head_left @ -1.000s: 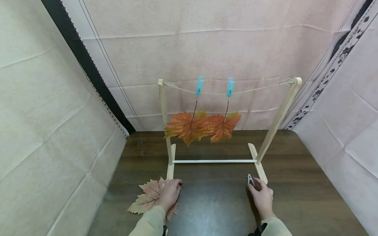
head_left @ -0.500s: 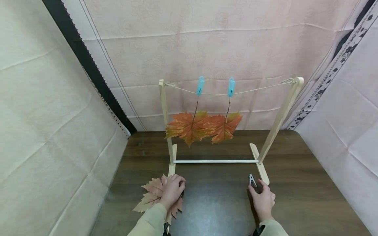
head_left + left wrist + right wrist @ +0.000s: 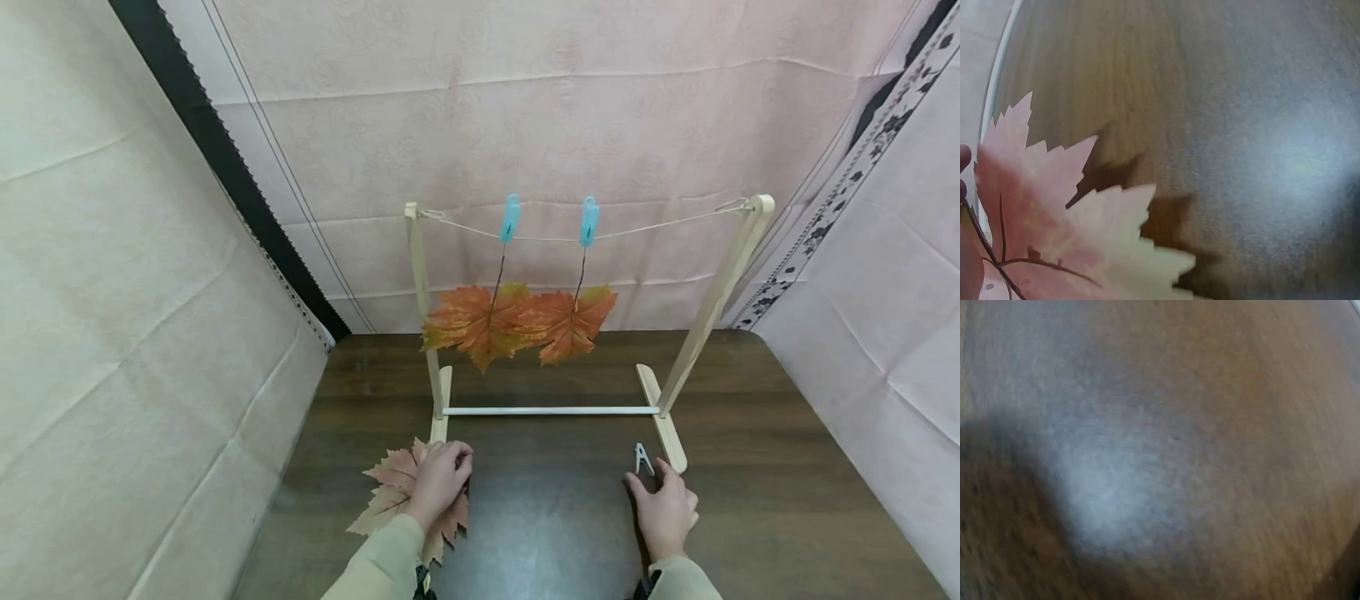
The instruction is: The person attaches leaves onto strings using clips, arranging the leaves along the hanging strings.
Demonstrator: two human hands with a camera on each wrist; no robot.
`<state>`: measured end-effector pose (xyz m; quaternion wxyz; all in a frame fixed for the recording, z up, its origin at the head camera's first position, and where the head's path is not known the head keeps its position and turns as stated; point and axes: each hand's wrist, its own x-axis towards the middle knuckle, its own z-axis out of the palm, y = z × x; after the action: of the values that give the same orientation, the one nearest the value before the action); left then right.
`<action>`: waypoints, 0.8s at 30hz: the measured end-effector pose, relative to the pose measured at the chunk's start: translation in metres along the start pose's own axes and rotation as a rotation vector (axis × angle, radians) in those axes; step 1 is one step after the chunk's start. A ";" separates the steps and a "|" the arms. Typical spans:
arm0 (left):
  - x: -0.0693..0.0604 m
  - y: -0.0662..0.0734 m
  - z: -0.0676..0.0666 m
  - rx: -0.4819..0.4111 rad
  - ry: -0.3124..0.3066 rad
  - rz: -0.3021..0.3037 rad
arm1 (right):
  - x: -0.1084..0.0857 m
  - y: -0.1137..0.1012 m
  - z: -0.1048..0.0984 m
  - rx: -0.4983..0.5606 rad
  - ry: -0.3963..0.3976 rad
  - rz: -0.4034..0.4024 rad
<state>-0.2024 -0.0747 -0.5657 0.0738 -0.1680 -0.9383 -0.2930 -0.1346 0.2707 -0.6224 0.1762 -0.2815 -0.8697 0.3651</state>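
Observation:
A pale pink maple leaf (image 3: pixel 390 493) with dark veins is in my left hand (image 3: pixel 441 482), low over the table's left side. In the left wrist view, finger and thumb edges hold the dark stem of the leaf (image 3: pixel 1054 231), which casts a shadow on the wood. A small pale clothespin (image 3: pixel 642 460) rests on the table at the right, its legs spread. My right hand (image 3: pixel 663 508) is just behind it, thumb and fingers parted around its near end and seemingly clear of it. The right wrist view holds only blurred tabletop.
A wooden rack with two posts (image 3: pixel 717 308) and a white crossbar (image 3: pixel 551 411) stands ahead. On its string (image 3: pixel 660 227), two blue clothespins (image 3: pixel 590 221) hang orange maple leaves (image 3: pixel 573 325). Pale cloth walls (image 3: pixel 562 142) surround the brown table (image 3: pixel 540 508).
My right thumb and fingers have spread apart and drawn back slightly from the clothespin, which they held before. My left hand has shifted slightly forward and right with the pink leaf.

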 end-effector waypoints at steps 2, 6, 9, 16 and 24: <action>0.000 0.000 -0.001 -0.008 0.012 0.018 | -0.002 0.001 0.002 -0.021 -0.003 0.004; -0.001 0.000 -0.004 -0.024 0.017 0.033 | -0.004 0.004 0.005 -0.056 -0.001 0.003; -0.001 0.001 -0.006 -0.029 0.020 0.028 | -0.004 0.004 0.006 -0.068 0.004 -0.008; 0.000 0.005 -0.012 -0.055 0.042 0.012 | -0.004 0.001 0.006 -0.088 0.023 -0.015; 0.003 0.006 -0.017 -0.074 0.096 0.048 | -0.001 -0.002 0.006 -0.114 0.013 0.000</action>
<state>-0.2028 -0.0793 -0.5477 0.1196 -0.1789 -0.9179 -0.3333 -0.1378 0.2658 -0.6256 0.1657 -0.2935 -0.8879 0.3132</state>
